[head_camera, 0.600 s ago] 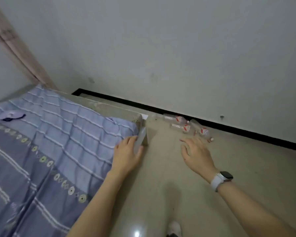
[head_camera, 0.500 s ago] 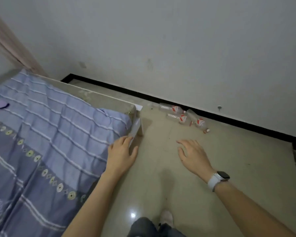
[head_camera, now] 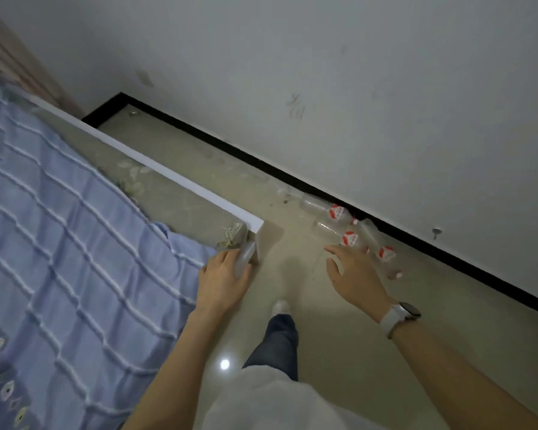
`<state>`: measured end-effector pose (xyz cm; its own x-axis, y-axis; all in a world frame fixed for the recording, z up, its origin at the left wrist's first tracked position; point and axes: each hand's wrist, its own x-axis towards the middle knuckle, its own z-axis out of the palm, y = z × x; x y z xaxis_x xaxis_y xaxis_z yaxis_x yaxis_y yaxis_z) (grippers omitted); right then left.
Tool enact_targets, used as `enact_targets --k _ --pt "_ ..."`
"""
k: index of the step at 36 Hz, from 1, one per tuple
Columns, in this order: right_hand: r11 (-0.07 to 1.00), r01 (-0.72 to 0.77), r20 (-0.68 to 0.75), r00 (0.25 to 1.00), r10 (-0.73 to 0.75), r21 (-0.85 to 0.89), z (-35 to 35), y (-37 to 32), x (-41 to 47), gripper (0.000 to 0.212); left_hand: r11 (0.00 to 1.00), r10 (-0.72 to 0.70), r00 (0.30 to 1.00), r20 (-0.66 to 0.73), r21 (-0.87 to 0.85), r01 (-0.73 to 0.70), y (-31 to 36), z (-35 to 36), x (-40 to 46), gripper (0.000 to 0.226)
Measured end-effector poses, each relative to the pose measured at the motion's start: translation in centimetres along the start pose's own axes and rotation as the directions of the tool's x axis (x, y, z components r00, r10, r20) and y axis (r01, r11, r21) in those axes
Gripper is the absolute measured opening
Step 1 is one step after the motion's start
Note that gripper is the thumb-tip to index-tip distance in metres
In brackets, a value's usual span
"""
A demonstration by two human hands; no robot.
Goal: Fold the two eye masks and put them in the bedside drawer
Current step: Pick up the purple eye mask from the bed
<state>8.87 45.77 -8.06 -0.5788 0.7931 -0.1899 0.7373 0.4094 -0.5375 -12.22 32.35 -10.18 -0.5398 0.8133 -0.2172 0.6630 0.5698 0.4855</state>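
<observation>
Neither eye mask and no bedside drawer is in view. My left hand (head_camera: 222, 280) lies flat on the foot corner of the bed (head_camera: 243, 237), its fingers against a clear plastic corner guard, holding nothing. My right hand (head_camera: 354, 277) hovers over the floor with the fingers spread and empty, a white watch on its wrist. A blue striped blanket (head_camera: 59, 243) covers the bed at the left.
Three empty plastic bottles (head_camera: 339, 212) with red labels lie on the beige floor by the black skirting (head_camera: 448, 259), just beyond my right hand. The bed's white frame edge (head_camera: 168, 175) runs back along the wall gap. My leg and shoe (head_camera: 280, 308) step between bed and bottles.
The view has swung right and closer to the bed corner, so the purple eye mask on the far left of the bed has left the frame. My foot has stepped forward; both hands stay in place.
</observation>
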Motion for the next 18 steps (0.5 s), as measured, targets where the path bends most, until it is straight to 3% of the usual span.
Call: enact_targets --k 6,12,18 --pt "0.992 0.102 -0.006 0.995 -0.103 -0.07 -4.0 -2.2 13.9 0.03 0.997 -0.032 0.999 -0.036 -0.069 0.029 3.1 -3.2 12.8 0.04" --pt "0.993 0.113 0.101 0.989 -0.108 -0.046 -6.1 -3.0 25.0 0.032 0.996 -0.038 0.997 -0.067 -0.082 0.032 4.4 -5.5 23.6 0.042" --pt "0.988 0.14 0.191 0.974 -0.126 -0.065 -6.5 -4.0 38.3 0.035 0.978 -0.193 0.98 -0.052 -0.093 0.187 3.5 -6.9 34.0 0.045"
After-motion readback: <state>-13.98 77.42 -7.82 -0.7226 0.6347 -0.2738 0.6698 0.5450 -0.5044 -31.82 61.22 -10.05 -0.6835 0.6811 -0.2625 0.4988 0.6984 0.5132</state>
